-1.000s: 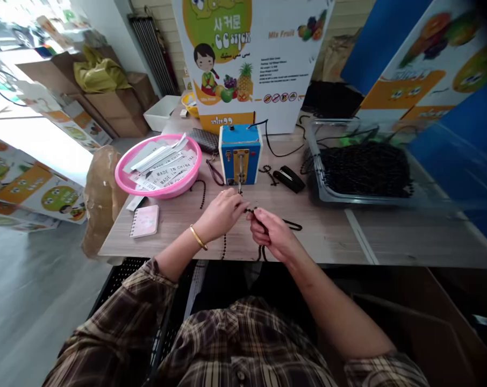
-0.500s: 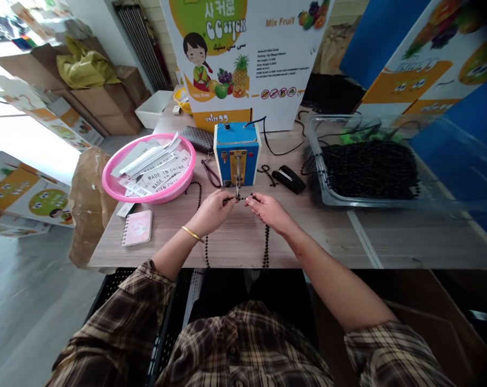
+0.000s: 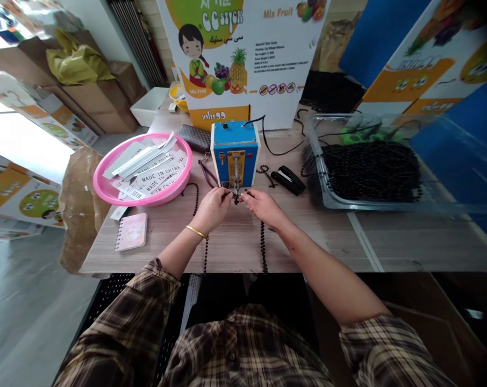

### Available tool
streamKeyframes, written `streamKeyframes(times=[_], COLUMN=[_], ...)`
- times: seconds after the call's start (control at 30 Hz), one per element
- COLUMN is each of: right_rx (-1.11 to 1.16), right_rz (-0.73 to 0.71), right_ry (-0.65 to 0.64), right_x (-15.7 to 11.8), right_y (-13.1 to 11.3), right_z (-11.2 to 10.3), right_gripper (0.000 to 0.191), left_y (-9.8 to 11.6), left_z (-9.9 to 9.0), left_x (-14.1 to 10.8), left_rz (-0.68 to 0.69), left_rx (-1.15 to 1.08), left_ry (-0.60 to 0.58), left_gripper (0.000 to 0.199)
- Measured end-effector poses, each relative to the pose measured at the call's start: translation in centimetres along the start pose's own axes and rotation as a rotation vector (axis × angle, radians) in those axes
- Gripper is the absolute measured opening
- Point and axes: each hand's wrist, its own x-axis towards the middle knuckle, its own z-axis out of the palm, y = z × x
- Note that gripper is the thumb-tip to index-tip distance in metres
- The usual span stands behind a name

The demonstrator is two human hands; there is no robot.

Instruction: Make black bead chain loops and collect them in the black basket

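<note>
Now pinching a dark bead strand (image 3: 236,198) at the metal fitting (image 3: 236,172) of a blue box (image 3: 233,134) on the desk (image 3: 308,242).

Left hand (image 3: 212,209) and right hand (image 3: 263,208) are working close together, their fingers (image 3: 226,196) narrowed to a tight pinch on the strand, with its two lengths trailing down across the desk toward the front edge. So far, only this strand is in hand at the box, and a short loose piece (image 3: 265,171) is lying behind the right hand. Left in view: a clear tray (image 3: 328,201) is holding a large heap of similar strands (image 3: 368,172), and a pink basin (image 3: 147,200) is holding paper labels (image 3: 158,174) printed "MADE IN CHINA". No label is showing on the pinched strand.
</note>
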Motion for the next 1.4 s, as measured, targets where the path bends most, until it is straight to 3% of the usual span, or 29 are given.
streamKeyframes(times=[0.07, 0.13, 0.23, 0.27, 0.37, 0.43, 0.5, 0.57, 0.63, 0.67, 0.73, 0.77, 0.8, 0.87, 0.9, 0.97, 1.03, 1.1, 1.17, 1.3, 1.4], right_rx=[0.018, 0.073, 0.093, 0.055, -0.032, -0.133, -0.237, -0.354, -0.54, -0.663, -0.88, -0.936, -0.869, -0.552, -0.395, -0.169, 0.009, 0.165, 0.297, 0.41, 0.366], right_rz=[0.074, 0.108, -0.035, -0.107, -0.277, -0.445, -0.646, -0.808, -0.811, -0.765, -0.661, -0.688, -0.717, -0.557, -0.455, -0.336, -0.247, -0.161, -0.078, 0.027, 0.044], right_ry=[0.05, 0.001, -0.166, -0.128, 0.206, 0.355, 0.451, 0.541, 0.708, 0.813, 0.962, 0.89, 0.735, 0.234, 0.063, -0.013, 0.079, 0.18, 0.203, 0.1, 0.221], right_x=[-0.5, -1.7, -4.8, -5.8, -8.2, -8.8, -8.7, -8.2, -7.9, -7.9, -8.6, -9.2, -9.9, -11.8, -12.7, -14.4, -15.7, -16.6, -17.4, -19.6, -21.7], right_y=[-0.4, -2.0, -7.6, -10.2, -18.9, -23.7, -26.8, -27.9, -26.9, -25.7, -21.8, -19.2, -16.4, -10.5, -7.7, -3.1, 0.1, 1.9, 3.0, 4.8, 6.8], right_z=[-0.1, -1.1, -5.0, -6.7, -12.9, -17.5, -22.0, -25.5, -26.7, -26.1, -22.4, -19.6, -16.4, -9.9, -7.0, -2.5, 0.2, 1.1, 0.9, -0.8, -2.7], right_gripper=[0.024, 0.024, 0.028, 0.027, 0.027, 0.028, 0.027, 0.024, 0.012, 0.008, 0.023, 0.023, 0.02, 0.023, 0.024, 0.026, 0.028, 0.029, 0.032, 0.04, 0.041], left_y=[-0.4, -0.8, -1.3, -1.4, -1.3, -0.7, 0.3, 1.6, 3.0, 3.6, 4.9, 5.5, 6.1, 7.3, 7.8, 8.6, 8.9, 8.9, 8.7, 9.1, 10.0], left_z=[0.3, 0.0, -1.2, -1.7, -2.9, -3.2, -3.2, -2.9, -2.5, -2.2, -1.5, -1.1, -0.7, 0.2, 0.8, 2.1, 3.4, 4.5, 5.3, 6.2, 6.8], left_x=[0.2, 0.0, -1.2, -1.7, -3.5, -4.7, -5.9, -7.0, -8.0, -8.5, -9.6, -10.1, -10.6, -11.6, -12.1, -13.0, -13.9, -14.6, -15.0, -14.7, -14.4], left_rz=[-0.046, -0.092, -0.159, -0.182, -0.248, -0.273, -0.29, -0.296, -0.3, -0.301, -0.303, -0.299, -0.294, -0.282, -0.272, -0.227, -0.161, -0.099, -0.05, 0.058, 0.118], left_rx=[-0.011, -0.045, -0.118, -0.142, -0.236, -0.332, -0.487, -0.678, -0.86, -0.941, -1.08, -1.135, -1.175, -1.204, -1.189, -1.09, -0.915, -0.731, -0.597, -0.458, -0.363], left_ry=[0.017, 0.024, -0.017, -0.036, -0.076, -0.094, -0.122, -0.165, -0.187, -0.186, -0.175, -0.168, -0.166, -0.166, -0.165, -0.15, -0.122, -0.126, -0.182, -0.43, -0.601], left_gripper=[0.028, 0.029, 0.031, 0.032, 0.038, 0.041, 0.045, 0.048, 0.048, 0.047, 0.043, 0.042, 0.041, 0.04, 0.04, 0.04, 0.04, 0.04, 0.042, 0.047, 0.049])
